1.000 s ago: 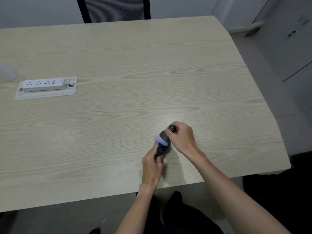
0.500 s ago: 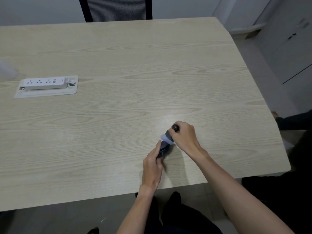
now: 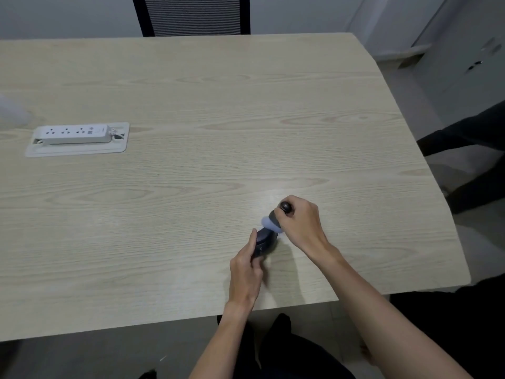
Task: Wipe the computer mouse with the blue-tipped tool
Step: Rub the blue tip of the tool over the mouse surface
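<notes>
A dark computer mouse (image 3: 264, 242) lies on the light wooden table (image 3: 191, 105) near its front edge. My left hand (image 3: 244, 272) grips the mouse from the near side, thumb along its left flank. My right hand (image 3: 300, 222) is closed around the dark handle of the blue-tipped tool (image 3: 270, 221), whose black end knob sticks out above my fingers. The pale blue tip presses on the far end of the mouse. Most of the handle is hidden inside my fist.
A white power strip (image 3: 73, 134) sits in a recessed tray at the left. A black mesh chair (image 3: 191, 15) stands behind the far edge. Someone's dark-clothed legs (image 3: 470, 138) are beside the table's right side. A blurred white object (image 3: 11, 113) is at the far left.
The blue tip has slid from the mouse's near-left part toward its far end, my right hand moving slightly right and away. My left hand keeps holding the mouse.
</notes>
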